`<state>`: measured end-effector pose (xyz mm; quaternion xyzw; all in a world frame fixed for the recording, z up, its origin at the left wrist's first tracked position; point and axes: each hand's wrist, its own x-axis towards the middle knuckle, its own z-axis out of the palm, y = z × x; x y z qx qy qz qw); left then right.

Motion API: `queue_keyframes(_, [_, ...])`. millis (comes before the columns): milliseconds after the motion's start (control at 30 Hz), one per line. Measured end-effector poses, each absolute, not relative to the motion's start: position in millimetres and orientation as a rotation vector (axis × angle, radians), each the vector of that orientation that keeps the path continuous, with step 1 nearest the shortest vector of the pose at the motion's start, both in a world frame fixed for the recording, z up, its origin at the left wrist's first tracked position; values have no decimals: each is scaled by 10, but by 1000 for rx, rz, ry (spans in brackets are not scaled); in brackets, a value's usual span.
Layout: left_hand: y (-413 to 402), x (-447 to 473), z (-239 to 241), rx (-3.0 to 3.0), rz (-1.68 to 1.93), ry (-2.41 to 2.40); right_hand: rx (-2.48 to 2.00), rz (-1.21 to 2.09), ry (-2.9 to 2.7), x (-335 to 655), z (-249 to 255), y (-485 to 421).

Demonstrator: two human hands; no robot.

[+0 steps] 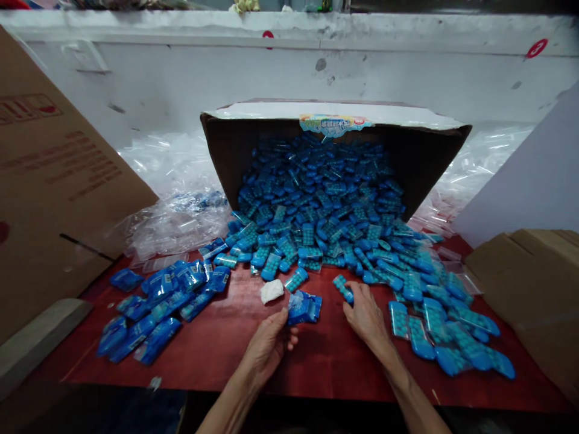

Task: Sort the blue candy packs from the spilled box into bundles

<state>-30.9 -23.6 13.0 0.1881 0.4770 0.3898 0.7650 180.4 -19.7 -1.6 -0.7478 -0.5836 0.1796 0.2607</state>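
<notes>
My left hand (268, 345) is closed on a small clear bag of blue candy cases (304, 307), held just above the red table (316, 361). My right hand (365, 314) lies on the table with its fingers pinching a single blue case (342, 288) at the near edge of the loose pile (425, 313). A tipped cardboard box (335, 157) behind spills several blue cases (316, 205) onto the table. A crumpled white scrap (272, 290) lies just left of the bag.
Filled bags of blue cases (158, 307) lie at the left. Empty clear bags (176, 217) are heaped beside the box on both sides. A large carton (49, 187) stands at the left, another carton (538, 289) at the right, and a white wall (289, 66) behind.
</notes>
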Motion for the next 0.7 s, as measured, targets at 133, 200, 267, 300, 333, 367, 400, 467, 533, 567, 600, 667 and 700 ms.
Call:
queue_keyframes(133, [-220,-321,102,382,869,1032,-1785,749,-1247,1877,-51,-128])
queue_keyframes(200, [-220,-318,88,375,880,1020,-1744,835,-1156,1925,-56,-102])
queue_keyframes(267, [-224,-314,82,372,889,1011,-1709,953,-1102,1953,-25,-105])
queue_keyframes(300, [-226,-314,82,371,894,1010,-1686,1021,-1080,1957,9,-121])
queue_keyframes(333, [-228,-314,82,371,896,1011,-1649,1105,-1054,1953,54,-145])
queue_keyframes(367, [-229,-316,83,374,899,1010,-1586,1210,-1016,1943,109,-178])
queue_keyframes(400, [-230,-318,84,382,898,1010,-1499,1332,-969,1927,171,-215])
queue_keyframes(467, [-232,-321,82,406,895,1008,-1288,1586,-858,1882,295,-292])
queue_keyframes(533, [-232,-322,76,441,896,995,-1139,1763,-795,1829,391,-351])
queue_keyframes(567, [-233,-323,72,462,898,987,-1119,1800,-801,1803,423,-370])
queue_keyframes(600, [-233,-324,68,483,898,980,-1120,1815,-816,1779,446,-382])
queue_keyframes(667, [-233,-328,62,529,893,968,-1157,1804,-855,1743,470,-389])
queue_keyframes(700, [-234,-331,62,547,890,967,-1185,1789,-877,1730,480,-388])
